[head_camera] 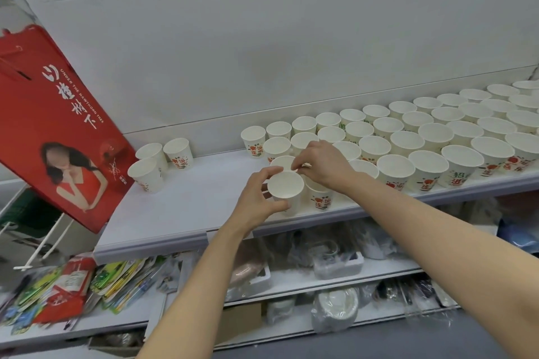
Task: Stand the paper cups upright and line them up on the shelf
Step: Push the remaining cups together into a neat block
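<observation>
A: How is the step in hand best done?

B: One upright paper cup [285, 188] is gripped around its wall by the left hand [256, 198], with thumb and fingers curled round it, at the front of the shelf [186, 201]. It is judged that the cup should be lowered flat on its base and slid until its rim touches the front-row cup [319, 195] just beside it, so the row is continued to the left.

A: And the right hand [322, 165]?

B: Its fingertips are pinched together at the rim of a cup behind; what exactly is held cannot be told. A light hold is advised, because thin paper is easily dented.

A: Where are the other cups?

B: Four rows of upright cups [431, 131] are lined up to the right. Three loose cups [159, 160] stand apart on the left and are not yet aligned.

A: What writing can be read?

B: On the red poster [58, 114], "UNDER THE HAWTHORN TREE" is printed beside large white Chinese characters. On the cups, red and green Chinese characters are printed; "连" and "招" are recognised, and the rest is too small.
</observation>
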Tool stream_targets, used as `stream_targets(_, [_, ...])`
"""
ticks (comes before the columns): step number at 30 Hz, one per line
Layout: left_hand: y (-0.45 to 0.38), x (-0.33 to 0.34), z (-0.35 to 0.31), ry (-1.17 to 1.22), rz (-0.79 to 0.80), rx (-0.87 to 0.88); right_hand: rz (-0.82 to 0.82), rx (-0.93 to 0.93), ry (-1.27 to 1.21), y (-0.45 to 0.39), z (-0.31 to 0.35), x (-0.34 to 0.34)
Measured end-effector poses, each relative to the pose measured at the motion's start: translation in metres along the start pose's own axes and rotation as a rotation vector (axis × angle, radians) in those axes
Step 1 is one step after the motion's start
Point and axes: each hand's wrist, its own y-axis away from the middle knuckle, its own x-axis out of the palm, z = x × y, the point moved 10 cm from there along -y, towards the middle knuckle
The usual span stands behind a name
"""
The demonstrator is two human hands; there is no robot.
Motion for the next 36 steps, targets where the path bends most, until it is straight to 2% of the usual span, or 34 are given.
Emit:
stream_targets(6, [-0.001, 0.006, 0.002, -0.065, 0.009, -0.015, 0.039, -0.055, 0.023, -0.010, 0.001, 0.001])
stream_targets(11, [0.001, 0.005, 0.002, -0.189, -0.062, 0.011, 0.074, -0.088, 0.026, -0.015, 0.007, 0.004])
stream_targets(18, [0.011, -0.020, -0.016, -0.340, -0.072, 0.185, 0.113, -0.071, 0.003, -0.016, 0.000, 0.006])
stream_targets(23, [0.003, -0.016, -0.029, -0.526, -0.037, 0.231, 0.115, -0.062, -0.016, -0.016, 0.001, 0.007])
stream_targets(29, [0.006, -0.003, -0.043, -0.655, -0.101, 0.277, 0.118, -0.084, -0.025, -0.015, 0.001, 0.006])
stream_targets(32, [0.008, -0.004, -0.045, -0.610, -0.085, 0.320, 0.075, -0.076, -0.072, -0.014, 0.001, -0.003])
stream_targets(36, [0.007, -0.023, -0.037, -0.622, -0.084, 0.328, -0.060, -0.046, -0.140, 0.005, -0.014, -0.032])
